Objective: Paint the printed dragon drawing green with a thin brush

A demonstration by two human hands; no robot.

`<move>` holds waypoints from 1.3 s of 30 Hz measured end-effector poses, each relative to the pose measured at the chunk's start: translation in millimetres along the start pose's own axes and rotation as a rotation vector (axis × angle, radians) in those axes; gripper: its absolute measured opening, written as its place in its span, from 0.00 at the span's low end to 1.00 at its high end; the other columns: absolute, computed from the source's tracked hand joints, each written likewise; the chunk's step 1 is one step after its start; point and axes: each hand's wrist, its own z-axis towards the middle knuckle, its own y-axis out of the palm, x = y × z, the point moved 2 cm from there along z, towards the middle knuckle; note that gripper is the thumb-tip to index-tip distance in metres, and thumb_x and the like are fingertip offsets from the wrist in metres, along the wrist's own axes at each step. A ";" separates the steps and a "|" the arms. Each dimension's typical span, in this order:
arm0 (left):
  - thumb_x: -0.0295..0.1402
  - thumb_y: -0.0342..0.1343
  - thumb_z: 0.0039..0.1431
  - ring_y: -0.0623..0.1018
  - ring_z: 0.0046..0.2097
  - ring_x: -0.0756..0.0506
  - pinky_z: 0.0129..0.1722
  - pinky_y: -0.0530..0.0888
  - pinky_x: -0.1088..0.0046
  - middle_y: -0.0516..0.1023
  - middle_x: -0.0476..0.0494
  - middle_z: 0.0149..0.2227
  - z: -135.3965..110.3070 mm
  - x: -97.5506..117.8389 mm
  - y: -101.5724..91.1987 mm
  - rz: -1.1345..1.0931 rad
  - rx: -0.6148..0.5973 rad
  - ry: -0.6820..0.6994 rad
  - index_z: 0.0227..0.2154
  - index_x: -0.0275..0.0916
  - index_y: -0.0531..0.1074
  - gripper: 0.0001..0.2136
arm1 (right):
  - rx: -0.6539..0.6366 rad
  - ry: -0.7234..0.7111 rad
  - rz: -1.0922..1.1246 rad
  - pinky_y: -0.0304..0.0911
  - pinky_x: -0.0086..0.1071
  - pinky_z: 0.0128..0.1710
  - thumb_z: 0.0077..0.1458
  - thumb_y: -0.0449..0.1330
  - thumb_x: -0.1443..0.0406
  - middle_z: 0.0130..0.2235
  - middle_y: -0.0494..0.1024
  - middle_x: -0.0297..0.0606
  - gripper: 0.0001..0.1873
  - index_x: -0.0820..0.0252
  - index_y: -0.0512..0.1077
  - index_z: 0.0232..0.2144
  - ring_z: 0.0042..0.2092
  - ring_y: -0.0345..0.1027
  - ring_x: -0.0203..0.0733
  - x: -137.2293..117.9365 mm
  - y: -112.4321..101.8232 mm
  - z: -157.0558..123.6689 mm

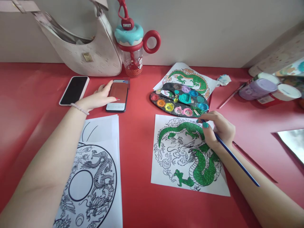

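My left hand reaches to a lit phone lying flat, its thumb resting on the screen and the other fingers extended along its left edge. A blue paintbrush is pinched in my right hand, its tip pointing toward the paint palette. Beneath that hand lies a dragon drawing, its body partly painted green and its head and clouds uncoloured. Several wells of coloured paint fill the black palette, just behind the drawing. Part of the drawing's right side is hidden by my right hand.
A painted dragon sheet lies partly under the palette. Line-art sheets lie left, beside a dark-screened phone. A handbag and a cup stand at the wall. Paint jars and a thin brush are right.
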 end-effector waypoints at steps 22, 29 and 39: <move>0.53 0.50 0.53 0.38 0.68 0.33 0.63 0.46 0.47 0.34 0.48 0.69 6.0 -11.6 1.0 -0.033 0.018 0.050 0.65 0.53 0.35 0.41 | -0.012 0.008 -0.014 0.62 0.32 0.31 0.51 0.52 0.68 0.27 0.71 0.35 0.08 0.58 0.70 0.33 0.30 0.65 0.35 -2.5 0.6 1.4; 0.52 0.50 0.53 0.39 0.68 0.34 0.64 0.49 0.49 0.34 0.50 0.69 5.3 -9.9 -0.1 -0.009 0.008 0.012 0.65 0.54 0.35 0.40 | -0.025 -0.020 -0.002 0.61 0.31 0.31 0.52 0.53 0.69 0.28 0.70 0.35 0.08 0.59 0.70 0.34 0.31 0.64 0.34 -3.5 0.9 1.9; 0.50 0.50 0.54 0.38 0.68 0.33 0.64 0.45 0.47 0.36 0.51 0.69 4.8 -8.9 0.6 -0.053 0.021 0.040 0.65 0.54 0.36 0.39 | -0.058 -0.075 0.007 0.63 0.32 0.33 0.53 0.52 0.69 0.29 0.72 0.37 0.09 0.60 0.71 0.35 0.32 0.66 0.36 -6.1 0.8 4.4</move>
